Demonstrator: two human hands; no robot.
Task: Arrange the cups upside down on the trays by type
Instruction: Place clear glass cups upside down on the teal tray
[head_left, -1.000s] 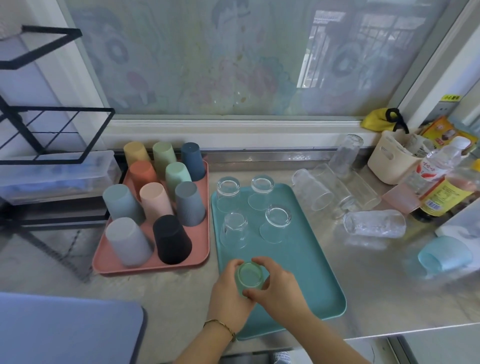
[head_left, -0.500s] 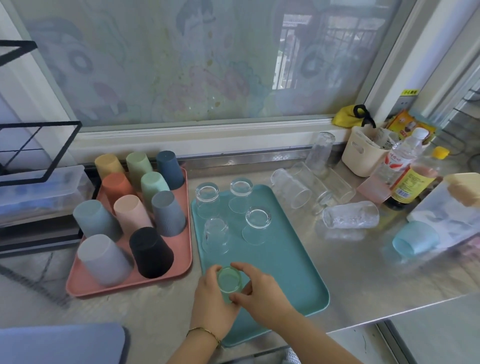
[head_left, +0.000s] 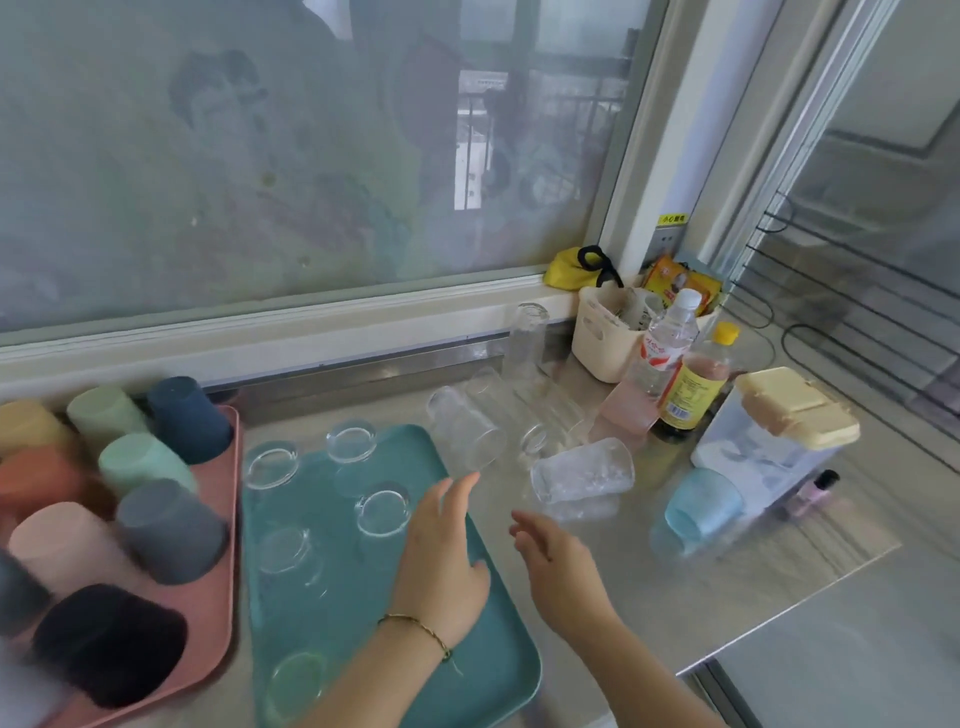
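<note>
Hands first. I find the left hand (head_left: 441, 566), the one wearing a thin bracelet (head_left: 415, 623), over the right-hand part of the teal tray (head_left: 353, 613). Its fingers are straight and loosely apart, and it grips nothing. The fingertips reach past the tray's right rim to the mouth of a clear glass (head_left: 467, 439) lying on its side on the steel counter (head_left: 727, 582). I cannot confirm whether they touch it. The right hand (head_left: 556, 564) hangs over the counter just right of the tray, fingers relaxed and slightly spread, likewise empty. It points toward a textured glass (head_left: 582, 475) that also lies on its side.

On the teal tray I count five glasses (head_left: 383, 512) standing mouth down: two at the far end, two mid-tray, and a green-tinted glass (head_left: 296, 680) at the near end, close to the left forearm.

Off the tray's far right corner, further glasses (head_left: 550, 415) lie on their sides behind the two already noted. A tall glass (head_left: 527, 332) stands on end against the back ledge; I cannot tell which way up. A light blue cup (head_left: 701, 506) lies on its side well to the right of the tray.

Just left of the teal tray sits the pink tray (head_left: 228, 467), loaded with coloured cups (head_left: 171, 525), all upside down. The picture is blurred on that side.

Beyond the loose glasses, further right of the tray, I note a cream basket (head_left: 602, 338), two bottles (head_left: 691, 384) and a container with a yellow lid (head_left: 779, 426).
</note>
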